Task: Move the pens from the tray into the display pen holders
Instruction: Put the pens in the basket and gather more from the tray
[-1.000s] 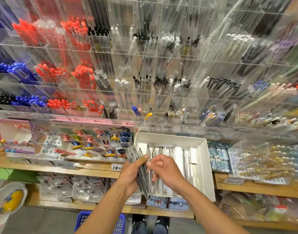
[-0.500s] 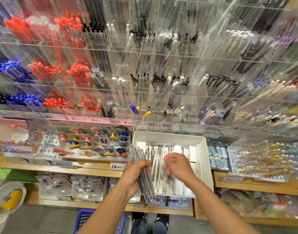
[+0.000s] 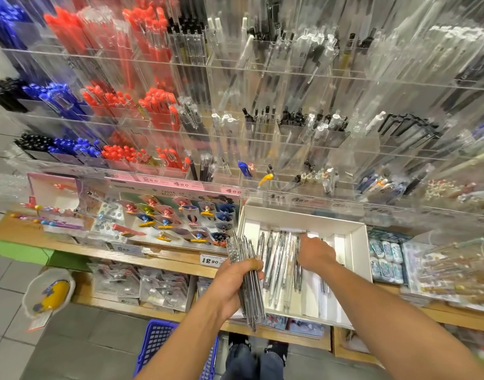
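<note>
Head view: the white cardboard tray (image 3: 357,244) sits on the wooden shelf (image 3: 164,260), its far wall tucked under the lip of the clear acrylic display pen holders (image 3: 262,127) at 12 o'clock. Loose clear-barrelled pens (image 3: 279,259) lie lengthwise in the tray's left half; the right half shows bare white bottom and dividers.

The left hand (image 3: 231,283) hangs just off the tray's left edge, at 9 o'clock from it, with its fingers (image 3: 255,266) curled round a thick bundle of pens (image 3: 247,278) whose ends fan upward and whose tips point down past the shelf's front edge. The right hand (image 3: 314,255) reaches into the tray from 5 o'clock, palm down over the loose pens; whether its fingers pinch one I cannot tell, as they are hidden behind the knuckles.

To the tray's right, packs of erasers (image 3: 386,259) press against its wall. To its left stands a card display of figurine clips (image 3: 180,218) with a price tag reading 12.90 (image 3: 210,260) below. The holders above carry red, blue, black and clear pens in rows. At 6 o'clock a blue shopping basket (image 3: 158,344) rests on the grey tiled floor (image 3: 79,344).
</note>
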